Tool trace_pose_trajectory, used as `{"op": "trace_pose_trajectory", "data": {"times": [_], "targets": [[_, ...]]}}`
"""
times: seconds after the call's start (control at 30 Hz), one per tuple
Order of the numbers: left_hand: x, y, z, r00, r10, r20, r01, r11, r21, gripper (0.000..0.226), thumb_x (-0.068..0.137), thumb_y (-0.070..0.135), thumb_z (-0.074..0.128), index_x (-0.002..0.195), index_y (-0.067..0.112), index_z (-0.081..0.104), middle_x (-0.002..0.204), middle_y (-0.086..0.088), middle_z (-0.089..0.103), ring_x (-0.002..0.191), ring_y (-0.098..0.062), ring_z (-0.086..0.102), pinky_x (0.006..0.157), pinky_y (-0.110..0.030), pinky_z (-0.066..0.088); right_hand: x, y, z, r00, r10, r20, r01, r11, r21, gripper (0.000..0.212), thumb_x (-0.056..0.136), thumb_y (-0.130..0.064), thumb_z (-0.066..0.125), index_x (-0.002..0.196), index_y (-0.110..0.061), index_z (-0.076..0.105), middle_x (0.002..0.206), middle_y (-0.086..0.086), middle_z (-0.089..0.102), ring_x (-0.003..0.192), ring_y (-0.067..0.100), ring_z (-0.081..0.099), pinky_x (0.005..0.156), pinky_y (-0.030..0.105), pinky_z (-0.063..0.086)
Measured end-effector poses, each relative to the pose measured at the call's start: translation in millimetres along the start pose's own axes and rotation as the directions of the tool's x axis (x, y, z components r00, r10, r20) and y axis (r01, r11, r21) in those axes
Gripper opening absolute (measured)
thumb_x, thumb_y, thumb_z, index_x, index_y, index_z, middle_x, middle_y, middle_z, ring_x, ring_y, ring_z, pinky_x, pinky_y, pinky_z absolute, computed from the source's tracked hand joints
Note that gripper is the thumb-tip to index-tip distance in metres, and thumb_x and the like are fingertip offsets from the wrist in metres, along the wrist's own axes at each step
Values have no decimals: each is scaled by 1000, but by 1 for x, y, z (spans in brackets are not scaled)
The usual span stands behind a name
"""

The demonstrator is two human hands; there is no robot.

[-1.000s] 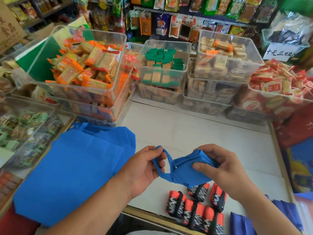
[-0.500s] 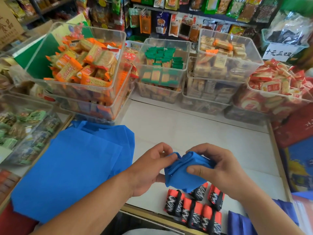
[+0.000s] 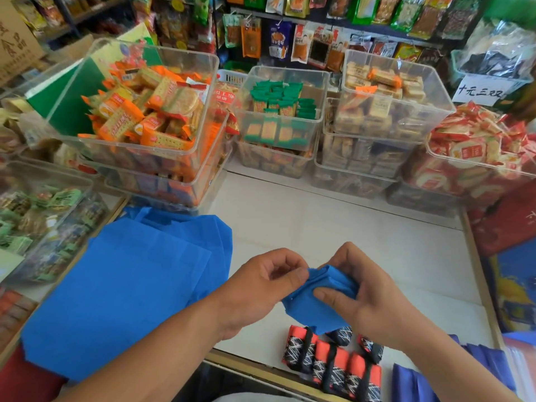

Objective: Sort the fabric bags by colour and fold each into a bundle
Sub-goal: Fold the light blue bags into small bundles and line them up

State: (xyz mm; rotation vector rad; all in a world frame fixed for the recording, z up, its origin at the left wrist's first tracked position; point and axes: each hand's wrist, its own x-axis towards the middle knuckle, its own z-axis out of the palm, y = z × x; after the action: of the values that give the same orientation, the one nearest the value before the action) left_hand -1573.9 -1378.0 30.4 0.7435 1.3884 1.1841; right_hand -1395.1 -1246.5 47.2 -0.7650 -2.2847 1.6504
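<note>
Both hands are working one blue bag in the air, just above the near edge of the white worktop. The left hand is curling closed, thumb and forefinger pinching the folded cloth at its upper left corner. The right hand is wrapping around the bundle from the right, thumb pressing flat on top and fingers curling behind it. The bag is looking mostly folded into a small wad, though one loose flap is hanging below the hands, so this bundle is probably not finished.

Directly beneath the hands, a cluster of red-and-black bundles is lying on the worktop, apparently already done. To the left of the left hand, a stack of flat blue bags is lying unfolded, seemingly sorted by colour and waiting. Below and to the right of the right hand, darker blue fabric is showing at the frame edge; whether it is folded is unclear. Judging by this, much folding is remaining.
</note>
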Motion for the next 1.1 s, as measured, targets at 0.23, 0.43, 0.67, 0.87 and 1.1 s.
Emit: {"op": "trace_pose_trajectory", "data": {"times": [0.23,0.43,0.67,0.87,1.1], "targets": [[-3,-16,4,993,-61,-102,48,992,-119,22,92,11,76,113,15,72,112,-6,75,109,-21,69,104,-37,54,7,0,-10,981,49,-188,-33,996,84,29,89,-10,79,90,-23,53,85,10,68,78,35,66,63,52,53],[6,-18,17,971,60,-230,-87,990,-110,14,88,19,79,84,25,67,91,0,70,90,-11,65,86,-32,54,10,-9,-12,969,48,-243,-30,997,76,31,90,-9,77,83,-26,52,79,5,67,72,21,65,59,30,52],[4,-27,24,861,353,-367,-285,931,227,22,92,15,73,81,24,56,80,7,58,80,-16,58,76,-30,51,6,-11,0,951,63,-304,-40,996,80,33,90,-6,76,83,-29,53,81,3,70,73,20,68,59,26,54],[1,-22,22,731,580,-359,-400,791,464,26,90,-2,71,82,16,54,83,6,54,79,-21,53,70,-31,49,12,-14,7,915,102,-389,-82,994,68,26,88,-10,79,91,-15,53,83,3,72,78,22,71,63,35,58],[-3,-24,28,766,505,-397,-204,777,595,23,95,11,66,86,27,53,79,18,52,70,-9,50,59,-15,38,18,-10,15,876,142,-460,-151,988,17,28,88,-15,79,88,-15,52,80,3,68,72,18,65,60,29,52]]}}
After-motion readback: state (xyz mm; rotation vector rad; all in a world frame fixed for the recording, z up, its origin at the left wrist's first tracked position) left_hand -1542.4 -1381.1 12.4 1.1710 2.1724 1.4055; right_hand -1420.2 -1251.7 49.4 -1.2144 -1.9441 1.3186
